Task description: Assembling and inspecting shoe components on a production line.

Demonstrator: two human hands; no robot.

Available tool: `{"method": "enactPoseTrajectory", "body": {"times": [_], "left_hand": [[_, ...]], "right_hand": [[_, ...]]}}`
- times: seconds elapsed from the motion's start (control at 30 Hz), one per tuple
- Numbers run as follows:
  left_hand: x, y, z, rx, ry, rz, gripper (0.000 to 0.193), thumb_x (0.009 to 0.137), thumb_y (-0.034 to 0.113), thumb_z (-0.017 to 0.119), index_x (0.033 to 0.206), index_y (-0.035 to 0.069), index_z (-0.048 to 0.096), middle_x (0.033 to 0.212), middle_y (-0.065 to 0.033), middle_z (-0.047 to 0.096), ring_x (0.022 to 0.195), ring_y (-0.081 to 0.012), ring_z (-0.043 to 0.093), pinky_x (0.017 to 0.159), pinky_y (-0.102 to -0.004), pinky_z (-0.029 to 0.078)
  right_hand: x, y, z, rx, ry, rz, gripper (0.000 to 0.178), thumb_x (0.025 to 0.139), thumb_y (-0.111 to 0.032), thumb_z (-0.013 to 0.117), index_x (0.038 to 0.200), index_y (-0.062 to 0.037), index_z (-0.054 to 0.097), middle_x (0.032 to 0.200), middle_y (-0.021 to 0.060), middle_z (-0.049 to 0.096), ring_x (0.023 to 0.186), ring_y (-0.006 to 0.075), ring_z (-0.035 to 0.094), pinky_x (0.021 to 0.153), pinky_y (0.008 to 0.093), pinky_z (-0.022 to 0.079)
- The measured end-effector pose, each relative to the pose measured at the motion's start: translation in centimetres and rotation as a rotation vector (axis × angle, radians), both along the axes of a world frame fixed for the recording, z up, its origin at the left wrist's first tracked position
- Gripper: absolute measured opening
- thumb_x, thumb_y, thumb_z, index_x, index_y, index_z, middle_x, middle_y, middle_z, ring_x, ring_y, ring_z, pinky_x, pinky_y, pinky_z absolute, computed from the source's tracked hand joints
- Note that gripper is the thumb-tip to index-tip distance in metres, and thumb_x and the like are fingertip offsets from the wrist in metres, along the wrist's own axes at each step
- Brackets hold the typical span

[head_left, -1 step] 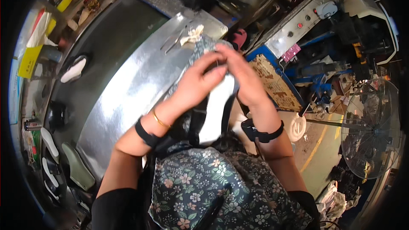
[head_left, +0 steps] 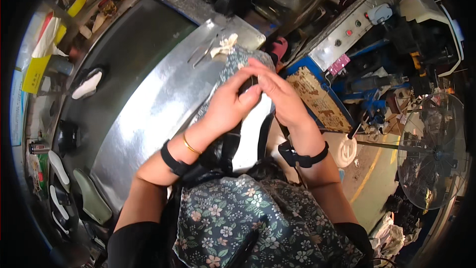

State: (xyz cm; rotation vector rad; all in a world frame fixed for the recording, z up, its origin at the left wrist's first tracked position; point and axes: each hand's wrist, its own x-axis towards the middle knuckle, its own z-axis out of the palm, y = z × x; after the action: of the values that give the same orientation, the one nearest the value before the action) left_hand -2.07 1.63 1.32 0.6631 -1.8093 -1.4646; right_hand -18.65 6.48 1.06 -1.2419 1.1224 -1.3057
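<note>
A black shoe with a long white sole-shaped face [head_left: 246,141] lies lengthwise over my lap, its far end under my hands. My left hand [head_left: 229,100] curls over that end from the left, thumb bent inward along the white edge. From the right, my right hand [head_left: 283,97] wraps the same end, its fingers meeting those of the left. A dark gap shows between thumbs and fingers; the shoe's tip is mostly hidden. Patterned floral cloth [head_left: 238,64] lies beneath and beyond the hands, matching the floral apron [head_left: 233,213] on my front.
A shiny metal plate [head_left: 148,99] borders the dark green belt [head_left: 134,34] on the left. A black-and-white shoe part [head_left: 88,83] rests on the belt. Near the left edge sit several soles and a green insole [head_left: 91,196]. Rightward stand a machine with a button panel [head_left: 347,32] and a fan [head_left: 431,151].
My right hand's fingers have come down and bent in against the left hand at the shoe's end. My left hand has shifted only slightly. The view has tilted a little.
</note>
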Motion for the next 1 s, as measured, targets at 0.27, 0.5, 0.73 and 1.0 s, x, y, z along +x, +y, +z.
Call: {"method": "enactPoseTrajectory", "body": {"times": [0.27,0.5,0.73,1.0], "left_hand": [[-0.1,0.4,-2.9,0.007,0.097,-0.128,0.052,0.098,0.022,0.057,0.144,0.002,0.041,0.152,-0.0164,0.037,0.145,-0.0273,0.026,0.118,-0.039,0.019],[-0.4,-0.8,-3.2,0.03,0.084,-0.183,0.069,0.085,0.028,0.075,0.14,0.003,0.042,0.15,-0.024,0.034,0.145,-0.0359,0.026,0.117,-0.0425,0.022],[0.3,-1.3,-1.2,0.226,0.07,-0.321,0.127,0.057,0.027,0.095,0.154,0.005,0.016,0.148,-0.0205,0.037,0.14,-0.0297,0.035,0.115,-0.0372,0.027],[-1.8,5.7,5.4,-0.509,-0.154,-0.223,0.098,0.068,0.052,0.082,0.146,0.009,0.042,0.151,-0.0285,0.032,0.144,-0.0488,0.017,0.114,-0.0576,0.021]], "right_hand": [[1.0,1.3,1.4,-0.124,0.325,-0.186,0.027,0.103,-0.02,0.047,0.107,0.0002,0.064,0.115,0.0133,0.063,0.112,0.0263,0.058,0.1,0.0359,0.042],[-1.9,1.9,2.1,-0.078,0.313,0.076,0.041,0.095,-0.005,0.047,0.136,0.0003,0.05,0.144,0.0161,0.046,0.137,0.0266,0.04,0.114,0.0368,0.029],[-1.8,3.3,1.9,0.037,-0.043,0.1,0.06,0.09,-0.006,0.061,0.146,-0.0025,0.04,0.146,0.012,0.044,0.139,0.022,0.037,0.115,0.0347,0.027],[-5.9,6.5,4.1,0.06,-0.378,0.004,0.082,0.085,-0.044,0.065,0.147,0.0009,0.036,0.149,0.0174,0.041,0.132,0.0252,0.045,0.111,0.0384,0.034]]}}
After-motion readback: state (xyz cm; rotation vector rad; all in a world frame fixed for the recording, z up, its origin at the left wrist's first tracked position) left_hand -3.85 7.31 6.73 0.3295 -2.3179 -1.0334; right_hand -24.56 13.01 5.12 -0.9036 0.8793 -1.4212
